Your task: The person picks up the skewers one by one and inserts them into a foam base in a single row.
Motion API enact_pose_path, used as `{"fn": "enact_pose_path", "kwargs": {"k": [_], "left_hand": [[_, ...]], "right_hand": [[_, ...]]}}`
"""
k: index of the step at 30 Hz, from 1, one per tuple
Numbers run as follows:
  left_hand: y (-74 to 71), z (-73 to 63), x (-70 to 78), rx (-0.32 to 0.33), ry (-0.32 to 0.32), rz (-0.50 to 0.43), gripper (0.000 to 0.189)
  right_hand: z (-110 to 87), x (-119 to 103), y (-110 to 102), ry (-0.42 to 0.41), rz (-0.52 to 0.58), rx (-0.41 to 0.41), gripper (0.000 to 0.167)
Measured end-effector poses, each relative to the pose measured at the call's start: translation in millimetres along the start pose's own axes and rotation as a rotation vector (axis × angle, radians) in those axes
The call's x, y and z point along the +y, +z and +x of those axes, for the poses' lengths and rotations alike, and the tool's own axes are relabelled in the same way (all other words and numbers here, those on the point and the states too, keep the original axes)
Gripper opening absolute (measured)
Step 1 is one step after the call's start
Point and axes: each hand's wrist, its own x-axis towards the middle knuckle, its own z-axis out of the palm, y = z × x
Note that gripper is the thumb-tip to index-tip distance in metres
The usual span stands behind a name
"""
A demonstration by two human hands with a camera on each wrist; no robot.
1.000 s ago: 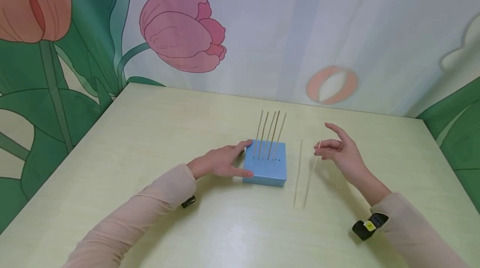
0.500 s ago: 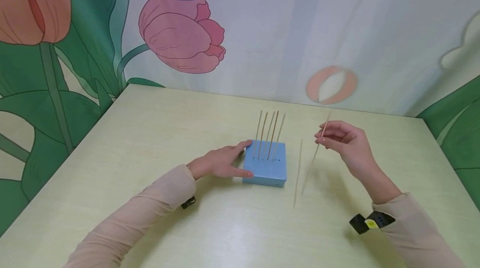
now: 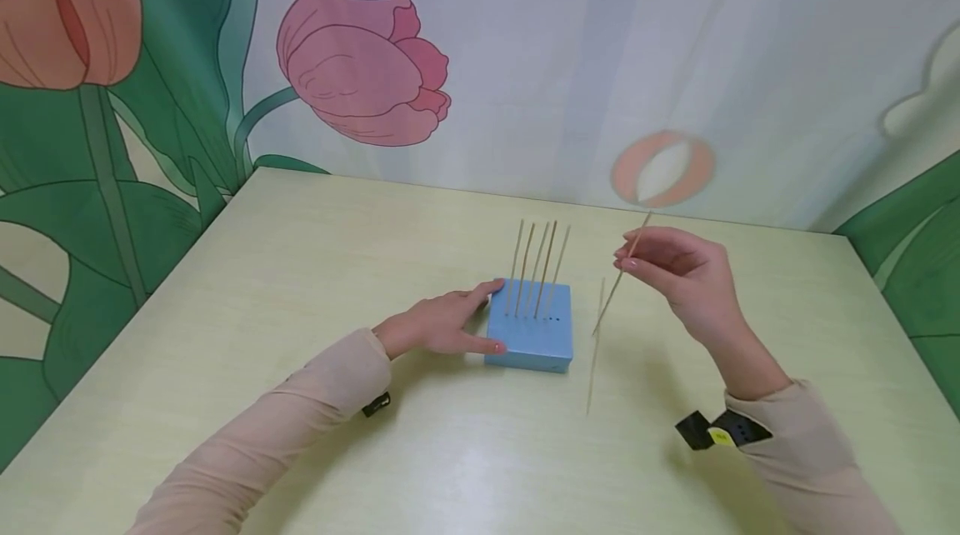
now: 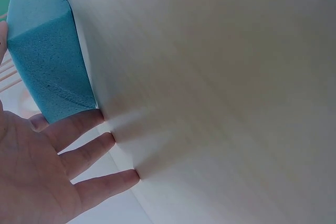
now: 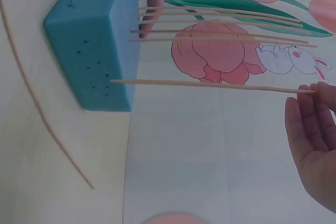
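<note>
A blue foam block (image 3: 532, 343) stands on the table with several thin bamboo skewers (image 3: 545, 260) upright in it and small holes in its top. My left hand (image 3: 446, 322) holds the block at its left side, thumb at the front corner and index finger at the back; the other fingertips (image 4: 134, 176) rest on the table. Right of the block, my right hand (image 3: 678, 268) pinches another skewer (image 3: 615, 289) near its upper end between thumb and fingers. That skewer slants down leftward; in the right wrist view its pointed lower end overlaps the block's side.
One loose skewer (image 3: 592, 377) lies on the pale table (image 3: 450, 468) just right of the block, crossed in the head view by the held one's tip. Behind the table hangs a curtain (image 3: 525, 77) printed with tulips and a rabbit.
My right hand has turned the pinched skewer, lifted it off the table, and moved it left and slightly farther from me. My left hand and the block stay in place.
</note>
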Motion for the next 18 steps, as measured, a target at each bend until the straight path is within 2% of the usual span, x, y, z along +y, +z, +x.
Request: {"fn": "enact_pose_path", "kwargs": {"k": [7,18], "left_hand": [[0.9,0.0,-0.4,0.001,-0.005,0.005,0.092],[1.7,-1.2,-1.9,-0.006,-0.015,0.006,0.094]], "right_hand": [[7.6,2,17,-0.025,-0.030,0.036,0.023],[16.3,13,38,-0.090,0.004,0.072,0.026]]}}
